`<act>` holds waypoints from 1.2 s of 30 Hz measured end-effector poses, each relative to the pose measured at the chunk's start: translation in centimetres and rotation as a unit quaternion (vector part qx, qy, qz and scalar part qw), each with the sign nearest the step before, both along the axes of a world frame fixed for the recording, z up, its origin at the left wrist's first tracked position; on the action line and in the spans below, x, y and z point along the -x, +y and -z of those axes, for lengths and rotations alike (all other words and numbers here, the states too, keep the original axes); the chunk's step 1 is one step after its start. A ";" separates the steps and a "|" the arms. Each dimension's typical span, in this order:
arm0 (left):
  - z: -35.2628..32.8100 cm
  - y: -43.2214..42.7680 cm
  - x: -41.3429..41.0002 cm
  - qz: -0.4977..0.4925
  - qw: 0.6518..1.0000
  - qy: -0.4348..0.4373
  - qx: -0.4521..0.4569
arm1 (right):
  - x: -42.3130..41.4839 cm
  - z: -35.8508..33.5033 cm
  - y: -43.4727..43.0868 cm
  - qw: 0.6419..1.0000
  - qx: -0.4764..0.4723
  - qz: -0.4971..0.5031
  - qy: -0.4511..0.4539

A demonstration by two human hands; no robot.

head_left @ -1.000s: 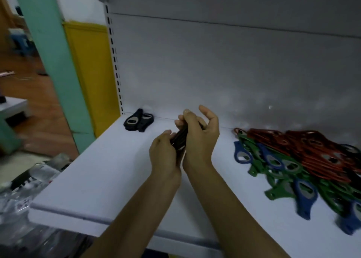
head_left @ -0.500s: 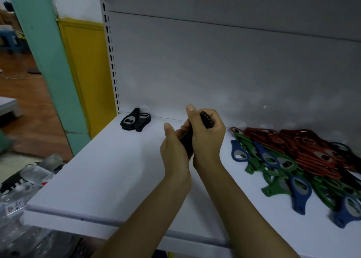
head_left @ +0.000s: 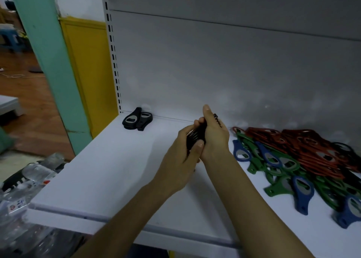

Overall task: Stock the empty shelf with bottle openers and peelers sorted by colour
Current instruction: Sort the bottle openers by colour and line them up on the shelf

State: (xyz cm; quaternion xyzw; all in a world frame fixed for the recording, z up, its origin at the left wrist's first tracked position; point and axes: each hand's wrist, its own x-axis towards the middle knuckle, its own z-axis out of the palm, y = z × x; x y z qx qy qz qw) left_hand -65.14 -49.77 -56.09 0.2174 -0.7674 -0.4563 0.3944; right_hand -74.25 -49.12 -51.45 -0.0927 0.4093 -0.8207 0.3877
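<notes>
– At back left of the shelf (head_left: 109, 179), two black openers (head_left: 137, 119) lie side by side against the rear panel. Same place as a second ago?
– Same, no change there. The change is mid-shelf: left hand (head_left: 180, 160) and right hand (head_left: 214, 140) are now pressed together round a black bundle (head_left: 196, 138), held above the board and not touching it.
– Grip, each hand?
– Left: fingers curled round the lower end, thumb laid along the near edge. Right: fingers wrapped over the upper end, thumb upright. A toothed black edge shows past the back of that hand. A second ago the right fingers were splayed and loose; half a second ago they had closed. Judgement: bundle squared up and secured.
– Openers or peelers?
– Cannot tell, since the hands cover most of it. Black, several thin pieces seen edge-on.
– Right side?
– Mixed pile (head_left: 297, 160) of red, green, blue and a few black pieces. Unsorted, not disturbed over the second.
– Reading?
– Black is the colour in hand. Likely next move: carry the bundle left to the two black openers. Sorting has barely begun, and most stock sits in the pile.
</notes>
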 end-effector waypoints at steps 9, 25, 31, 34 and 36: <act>0.2 -2.9 -2.1 -0.114 0.968 -0.111 0.192 | -0.8 -0.4 -1.5 0.988 -0.063 -0.094 -0.104; 1.1 -10.8 -5.0 -0.293 0.899 -0.233 0.228 | 1.3 2.3 -7.2 0.935 -0.170 -0.237 0.201; 2.9 -14.1 -4.8 -0.244 0.854 -0.365 0.278 | 1.1 2.8 -12.5 0.907 -0.257 -0.214 0.256; 4.3 -14.9 -4.8 -0.230 0.869 -0.358 0.254 | 1.3 2.9 -14.8 0.888 -0.278 -0.200 0.306; 4.5 -15.1 -4.8 -0.233 0.869 -0.350 0.260 | 1.4 2.7 -15.5 0.846 -0.315 -0.199 0.383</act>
